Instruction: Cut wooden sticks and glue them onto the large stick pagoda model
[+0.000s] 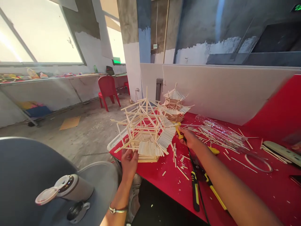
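Note:
A pagoda model (150, 147) made of thin wooden sticks stands at the left corner of the red table, its upper frame bare and part of its lower roof covered with sticks. My left hand (129, 160) grips its near left lower side, fingers partly hidden behind sticks. In my right hand (187, 136) is a small yellow glue gun (179, 130), held beside the model's right roof edge, with a black cord running down toward me. I cannot tell whether its nozzle touches the model. Behind it stands a second, more fully roofed stick pagoda (175, 102).
On the red table (169, 191) lie a plastic bag of sticks (221, 133), loose sticks, a black-and-yellow tool handle (195, 191) and a clear ring (258, 163). At left, a grey chair (101, 175) holds an open flask (75, 187). A white partition (223, 91) borders the table's back.

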Demonstrator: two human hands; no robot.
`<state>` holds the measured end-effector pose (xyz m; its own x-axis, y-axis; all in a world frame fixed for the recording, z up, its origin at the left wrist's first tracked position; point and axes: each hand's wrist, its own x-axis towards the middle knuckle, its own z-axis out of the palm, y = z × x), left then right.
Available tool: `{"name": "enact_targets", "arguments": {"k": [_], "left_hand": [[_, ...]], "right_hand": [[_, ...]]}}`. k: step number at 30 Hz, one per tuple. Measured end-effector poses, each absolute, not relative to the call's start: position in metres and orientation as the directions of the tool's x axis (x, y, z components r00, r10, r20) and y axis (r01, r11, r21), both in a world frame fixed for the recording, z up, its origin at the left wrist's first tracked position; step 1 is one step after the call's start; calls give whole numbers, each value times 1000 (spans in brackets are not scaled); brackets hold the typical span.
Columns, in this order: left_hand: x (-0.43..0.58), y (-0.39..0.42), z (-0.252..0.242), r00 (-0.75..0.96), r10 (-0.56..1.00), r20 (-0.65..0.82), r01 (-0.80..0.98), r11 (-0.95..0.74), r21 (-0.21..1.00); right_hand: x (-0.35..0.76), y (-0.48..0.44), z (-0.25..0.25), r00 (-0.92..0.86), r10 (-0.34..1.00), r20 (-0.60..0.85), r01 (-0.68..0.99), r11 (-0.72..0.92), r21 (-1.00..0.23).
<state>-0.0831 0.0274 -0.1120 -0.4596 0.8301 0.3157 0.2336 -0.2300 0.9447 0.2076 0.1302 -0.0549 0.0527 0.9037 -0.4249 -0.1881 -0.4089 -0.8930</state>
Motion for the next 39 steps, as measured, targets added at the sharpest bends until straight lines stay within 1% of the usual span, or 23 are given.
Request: {"name": "enact_targets", "arguments": {"k": [5, 11, 15, 18, 20, 22, 24, 28, 31, 34, 39], "left_hand": [[-83, 26, -114, -461, 824, 328, 245, -237, 940], [-76, 13, -109, -484, 750, 450, 384, -280, 880], [-69, -8, -105, -552, 721, 418, 348, -257, 902], [-66, -20, -99, -565, 709, 422, 321, -282, 904], [-65, -25, -94, -588, 680, 437, 312, -307, 899], [-64, -28, -91, -596, 660, 458, 317, -330, 889], [-63, -30, -89, -580, 661, 477, 331, -343, 879], [-63, -33, -86, -547, 672, 499, 346, -361, 866], [-68, -37, -83, -555, 665, 499, 337, -369, 866], [-73, -39, -82, -576, 660, 483, 315, -366, 876], [-76, -38, -84, -567, 660, 493, 335, -362, 870]], "right_hand": [[207, 138, -66, 47, 887, -459, -219, -439, -871], [209, 124, -63, 89, 889, -450, -233, -421, -877], [212, 108, -49, 236, 903, -358, -260, -296, -919], [220, 77, -37, 406, 888, -215, -235, -126, -964], [225, 47, -29, 497, 863, -92, -177, -4, -984], [225, 16, -23, 523, 852, 24, -100, 89, -991], [218, -8, -17, 473, 874, 110, -15, 132, -991], [190, -25, -2, 267, 937, 224, 199, 174, -964], [171, -21, 13, 151, 933, 327, 379, 251, -891], [162, -14, 26, 91, 908, 410, 544, 299, -784], [157, -4, 36, 51, 900, 434, 730, 263, -631]]}}
